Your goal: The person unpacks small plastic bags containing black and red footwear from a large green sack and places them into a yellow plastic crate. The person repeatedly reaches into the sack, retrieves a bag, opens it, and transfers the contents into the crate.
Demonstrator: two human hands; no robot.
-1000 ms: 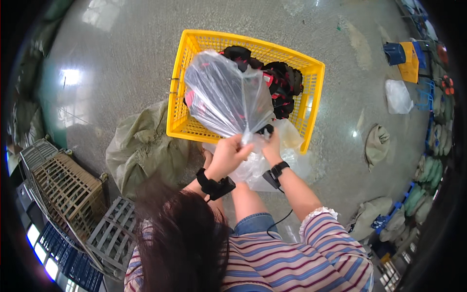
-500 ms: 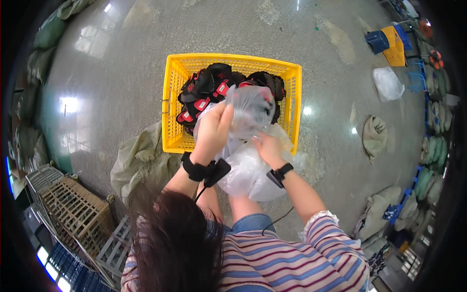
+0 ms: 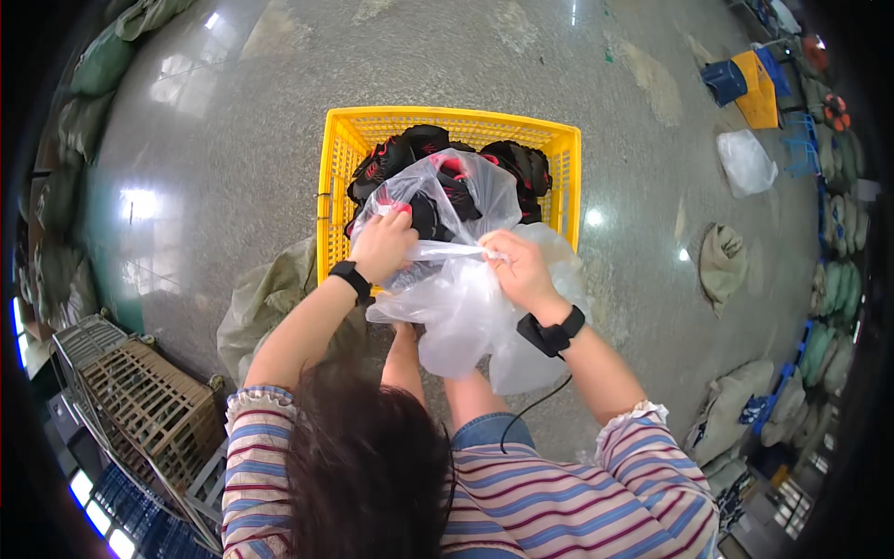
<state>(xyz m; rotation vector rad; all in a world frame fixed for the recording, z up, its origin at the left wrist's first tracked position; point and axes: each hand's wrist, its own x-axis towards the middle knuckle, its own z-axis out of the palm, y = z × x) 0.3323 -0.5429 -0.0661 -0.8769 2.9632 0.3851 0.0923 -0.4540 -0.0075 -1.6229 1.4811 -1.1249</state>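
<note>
A clear plastic bag (image 3: 484,198) is stretched between my hands, over the near side of a yellow crate (image 3: 568,140). My left hand (image 3: 385,244) grips the bag on its left side, its fingertips partly hidden by the film. A twisted strip of plastic runs across to my right hand (image 3: 520,265), which pinches it with closed fingers. More whitish plastic bags (image 3: 456,312) hang in a bunch below my hands, over my legs. Black shoes with red trim (image 3: 521,163) fill the crate, some seen through the clear film.
A crumpled beige sack (image 3: 270,289) lies left of the crate, near a slatted wooden rack (image 3: 149,387). On the right floor are another sack (image 3: 724,265), a white plastic bundle (image 3: 747,163) and a yellow bin (image 3: 756,88). Stacked sacks line both sides.
My left hand has moved left and lower, my right slightly right. The clear bag, bunched up before, is now spread between them with a taut strip.
</note>
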